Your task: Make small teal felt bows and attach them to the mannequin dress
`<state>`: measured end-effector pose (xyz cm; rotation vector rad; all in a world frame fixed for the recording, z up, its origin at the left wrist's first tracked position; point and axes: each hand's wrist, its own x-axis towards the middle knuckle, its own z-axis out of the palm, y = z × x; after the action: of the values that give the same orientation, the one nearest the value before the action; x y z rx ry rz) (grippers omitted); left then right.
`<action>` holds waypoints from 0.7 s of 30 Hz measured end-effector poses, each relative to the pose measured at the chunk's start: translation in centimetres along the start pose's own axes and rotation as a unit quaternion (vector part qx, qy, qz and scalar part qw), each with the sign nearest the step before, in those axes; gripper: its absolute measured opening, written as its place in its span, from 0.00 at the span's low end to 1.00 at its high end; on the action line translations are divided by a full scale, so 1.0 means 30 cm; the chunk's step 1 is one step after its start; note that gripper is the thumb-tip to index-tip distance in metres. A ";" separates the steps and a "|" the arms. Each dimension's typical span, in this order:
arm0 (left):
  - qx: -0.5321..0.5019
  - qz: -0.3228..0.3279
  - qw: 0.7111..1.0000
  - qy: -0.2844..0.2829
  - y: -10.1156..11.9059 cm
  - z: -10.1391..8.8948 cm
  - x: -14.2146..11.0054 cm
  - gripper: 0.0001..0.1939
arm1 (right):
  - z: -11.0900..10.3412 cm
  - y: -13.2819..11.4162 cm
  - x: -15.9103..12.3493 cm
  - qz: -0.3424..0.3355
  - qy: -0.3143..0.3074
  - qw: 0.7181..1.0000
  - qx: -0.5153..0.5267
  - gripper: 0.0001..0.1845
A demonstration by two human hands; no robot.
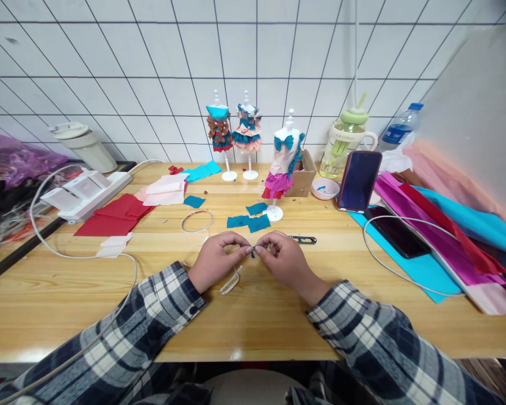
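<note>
Between the fingertips of my left hand (222, 256) and my right hand (287, 260) is a small piece of dark teal fabric (253, 254), mostly hidden by the fingers. Both hands pinch it, close together above the table. Just beyond them lie teal fabric pieces (259, 223). A miniature dress form (283, 154) in a white, pink and magenta outfit with a teal bow stands behind those. Beside my right hand a dark slim tool (306, 240) rests partly hidden. Under my left hand a white elastic loop (231, 281) lies on the wood.
Two more dressed forms (219, 126) stand near the tiled wall. To the right are a propped phone (360, 179), a flat phone (398, 232), a pink bowl (325, 189) and layered fabric (425, 275). On the left lie red cloth (114, 215), a power strip (90, 194) and a loose cable.
</note>
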<state>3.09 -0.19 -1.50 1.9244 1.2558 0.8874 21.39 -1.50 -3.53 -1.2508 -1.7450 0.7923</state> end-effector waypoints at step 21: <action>-0.110 -0.078 0.990 -0.044 -0.005 0.017 0.003 0.15 | 0.012 0.007 0.008 0.133 -0.060 0.973 0.181 0.11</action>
<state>3.45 -0.13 -1.88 1.6512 1.1859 0.8142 21.12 -1.21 -3.81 -1.2156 -1.4531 1.3034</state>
